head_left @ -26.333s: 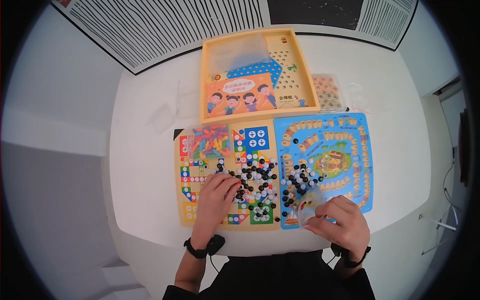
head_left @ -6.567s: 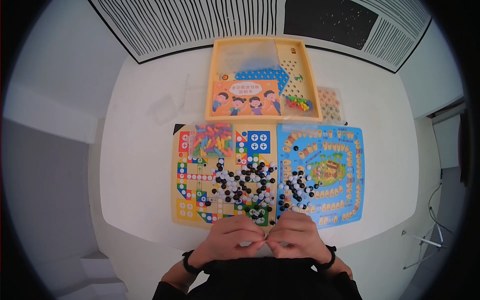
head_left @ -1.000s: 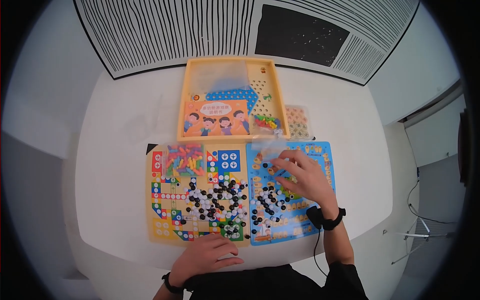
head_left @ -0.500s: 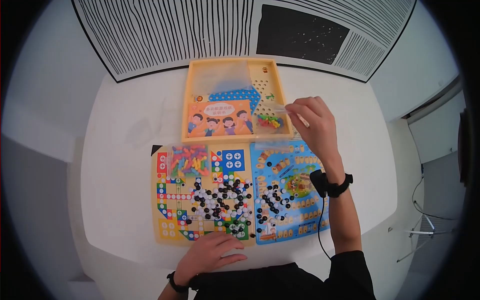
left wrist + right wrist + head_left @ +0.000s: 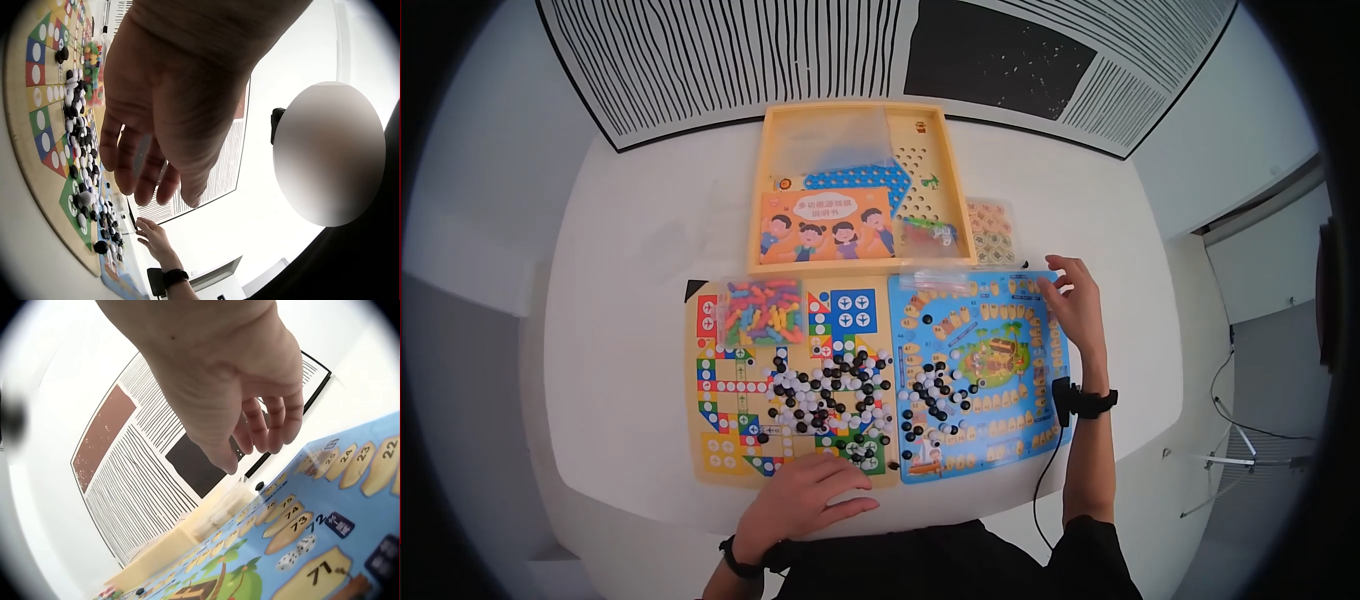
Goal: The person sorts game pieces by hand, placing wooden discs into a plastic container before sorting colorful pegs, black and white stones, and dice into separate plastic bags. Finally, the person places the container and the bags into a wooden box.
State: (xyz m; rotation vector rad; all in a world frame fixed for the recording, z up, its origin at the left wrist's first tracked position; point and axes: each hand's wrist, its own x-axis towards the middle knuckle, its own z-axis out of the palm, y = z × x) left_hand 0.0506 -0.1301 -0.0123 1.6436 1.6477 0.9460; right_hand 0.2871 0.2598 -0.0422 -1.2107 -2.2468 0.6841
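In the head view my right hand hovers over the upper right corner of the blue board, fingers loosely bent and holding nothing. A lone black piece lies just off its fingertips, beside the clear box of round wooden pieces. My left hand lies relaxed at the front edge of the ludo-style board, nothing in its fingers. Black and white round pieces are heaped across this board, with more on the blue one. Both wrist views show loosely spread fingers.
A shallow wooden tray stands at the back, containing an orange booklet and a small clear bag of coloured pieces. A clear pack of coloured pegs lies on the left board. A cable hangs from my right wrist.
My right hand has left the small bag's clear flap and moved right and nearer me. Earlier, both hands pinched something small at the table edge. The left hand has barely moved this last second.
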